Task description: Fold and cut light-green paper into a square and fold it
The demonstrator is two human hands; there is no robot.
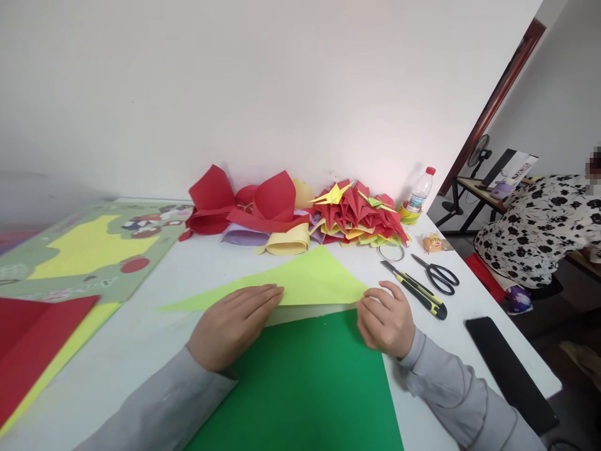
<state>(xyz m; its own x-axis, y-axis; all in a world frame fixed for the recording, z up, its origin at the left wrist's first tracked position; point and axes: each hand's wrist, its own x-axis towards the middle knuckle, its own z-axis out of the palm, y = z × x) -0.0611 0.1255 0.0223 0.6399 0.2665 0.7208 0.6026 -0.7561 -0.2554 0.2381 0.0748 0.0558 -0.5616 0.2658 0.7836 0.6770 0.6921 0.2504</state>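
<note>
The yellow-green paper (314, 282) lies at twelve o'clock, just beyond the green sheet (310, 382); the left hand (235, 326) spreads flat over its eight o'clock side, thumb grip hidden, so I can't tell if it pinches; the right hand (385, 316) nips its four o'clock corner; uneven pressure could skew or crease it.

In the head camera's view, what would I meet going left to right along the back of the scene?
Patterned green board → curled red paper → spiky pile of folded paper → red-capped bottle → fan → person in a floral top.
</note>
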